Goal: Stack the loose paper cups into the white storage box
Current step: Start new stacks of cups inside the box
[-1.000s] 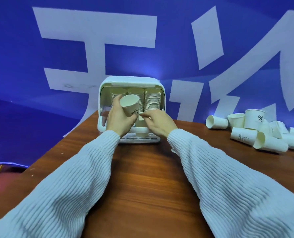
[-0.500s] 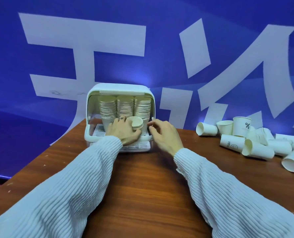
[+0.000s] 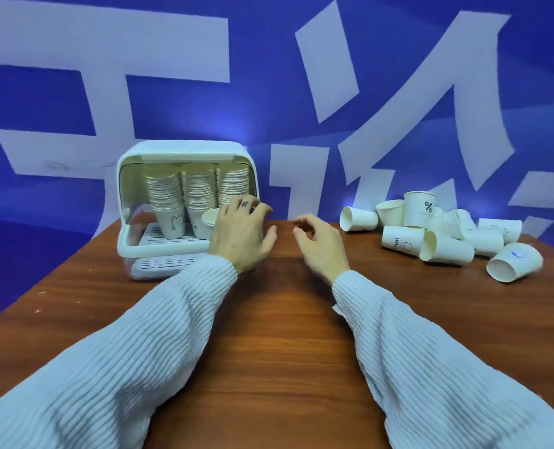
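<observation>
The left hand [image 3: 240,234] is at the front right of the white storage box [image 3: 185,150], fingers spread and bent. It has a small dark mark on one finger. A single cup [image 3: 211,218] peeks out just behind it; I cannot tell if the hand holds it. The right hand [image 3: 321,244] is loose and half open above the desk [image 3: 275,335], holding nothing. Three tall cup stacks [image 3: 197,189] stand in the box; one cup has a little bear drawing. The loose paper cups [image 3: 444,231] lie in a pile far to the right. One says "%", one says "HELLO". The desk between is bare wood.
</observation>
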